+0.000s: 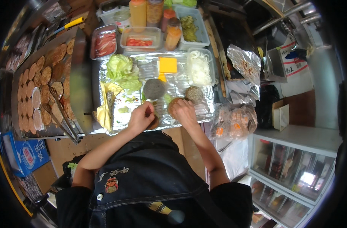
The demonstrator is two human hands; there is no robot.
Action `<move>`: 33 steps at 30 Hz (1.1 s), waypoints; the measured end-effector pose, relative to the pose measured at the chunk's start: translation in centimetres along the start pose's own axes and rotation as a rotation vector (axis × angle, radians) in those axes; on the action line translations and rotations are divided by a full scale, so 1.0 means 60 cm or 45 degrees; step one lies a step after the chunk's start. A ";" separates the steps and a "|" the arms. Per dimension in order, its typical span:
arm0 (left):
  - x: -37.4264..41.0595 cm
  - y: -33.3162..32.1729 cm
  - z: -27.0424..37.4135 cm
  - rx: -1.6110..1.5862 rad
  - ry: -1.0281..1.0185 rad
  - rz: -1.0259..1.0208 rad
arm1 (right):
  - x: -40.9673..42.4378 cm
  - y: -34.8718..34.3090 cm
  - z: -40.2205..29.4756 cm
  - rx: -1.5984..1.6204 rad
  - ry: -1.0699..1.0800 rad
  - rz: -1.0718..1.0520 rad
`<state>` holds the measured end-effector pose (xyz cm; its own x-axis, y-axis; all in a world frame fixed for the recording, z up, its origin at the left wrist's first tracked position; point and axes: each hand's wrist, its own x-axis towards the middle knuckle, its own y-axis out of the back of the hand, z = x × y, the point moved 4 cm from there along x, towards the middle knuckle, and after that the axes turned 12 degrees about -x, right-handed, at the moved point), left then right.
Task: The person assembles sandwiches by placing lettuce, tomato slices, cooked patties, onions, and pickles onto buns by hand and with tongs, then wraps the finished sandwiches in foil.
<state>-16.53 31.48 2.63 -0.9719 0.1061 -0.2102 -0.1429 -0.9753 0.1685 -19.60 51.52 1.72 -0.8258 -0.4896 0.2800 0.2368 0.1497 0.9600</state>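
Observation:
My right hand (185,111) has its fingers curled over a brown bun (172,107) at the front of a foil-lined wire rack (128,115). Close by, my left hand (142,116) is bent with thumb and fingers drawn together above another brown bun (154,123), which it partly covers. Whether anything is between those fingers is hidden. Beyond the hands lie a dark grey bun half (154,89) and a seeded bun (194,95). A scrap of lettuce (168,98) sits between the buns. Yellow cheese slices (168,65) are stacked farther back.
Lettuce leaves (120,69), crumpled yellow paper (106,105) and a tub of sliced onion (200,67) are on the rack. Left stands a griddle of patties (46,75) with metal tongs (61,114). Sauce bottles (138,12) stand behind; bagged buns (236,121) lie right.

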 end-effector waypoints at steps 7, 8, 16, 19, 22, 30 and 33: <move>0.010 -0.012 0.010 0.032 -0.044 -0.094 | -0.039 0.039 0.027 0.318 -0.403 -0.255; 0.012 -0.010 0.012 0.039 -0.045 -0.105 | -0.058 0.059 0.026 0.412 -0.544 -0.363; -0.013 0.043 0.004 0.110 -0.021 -0.213 | -0.380 0.041 0.010 0.263 -0.067 -1.213; -0.018 0.051 0.006 0.115 -0.052 -0.217 | -0.265 0.099 0.006 0.314 -0.307 -1.166; -0.021 0.058 0.003 0.138 -0.046 -0.205 | -0.149 0.116 0.036 0.270 -0.053 -0.851; -0.035 0.056 -0.002 0.119 0.023 -0.186 | 0.112 -0.015 0.270 0.204 -0.620 -0.031; -0.043 0.051 0.006 0.142 0.005 -0.222 | 0.167 -0.074 0.316 0.104 -0.485 -0.067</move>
<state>-14.51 28.27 4.06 -0.9299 0.2708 -0.2490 -0.3293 -0.9145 0.2350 -38.64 62.20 0.13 -0.9702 -0.1469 0.1930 0.1604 0.2081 0.9649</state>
